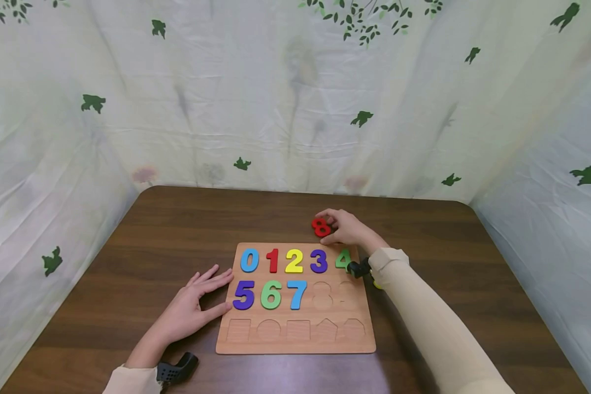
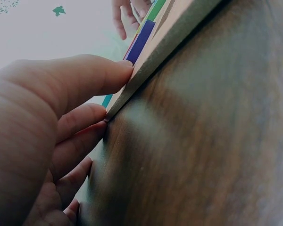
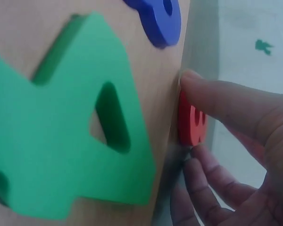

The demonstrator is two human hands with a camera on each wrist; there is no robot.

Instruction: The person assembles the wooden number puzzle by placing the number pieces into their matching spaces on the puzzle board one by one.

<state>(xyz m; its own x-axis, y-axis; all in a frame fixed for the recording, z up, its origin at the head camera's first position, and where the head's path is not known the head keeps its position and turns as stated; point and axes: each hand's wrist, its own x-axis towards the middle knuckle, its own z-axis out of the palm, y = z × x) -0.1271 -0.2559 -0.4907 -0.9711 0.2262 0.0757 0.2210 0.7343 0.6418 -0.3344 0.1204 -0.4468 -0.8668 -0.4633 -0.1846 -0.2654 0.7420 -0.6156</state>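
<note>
A wooden number puzzle board (image 1: 295, 346) lies on the table, with coloured numbers 0 to 7 in its top two rows. My left hand (image 1: 192, 309) touches the board's left edge, fingers spread and mostly straight; in the left wrist view the thumb (image 2: 96, 75) rests against the board's edge near the purple 5 (image 2: 140, 43). Beyond the board's back edge, my right hand (image 1: 349, 229) pinches a red number 8 (image 1: 321, 227) between thumb and fingers. The right wrist view shows the red 8 (image 3: 191, 120) past the green 4 (image 3: 61, 136).
Outlined recesses for an 8 (image 1: 322, 295) and several shapes in the bottom row show bare wood. Part of a yellow piece (image 1: 377, 285) peeks out beside the right sleeve. A brown wooden table (image 1: 202, 219) reaches back to a white leaf-patterned curtain (image 1: 276, 109).
</note>
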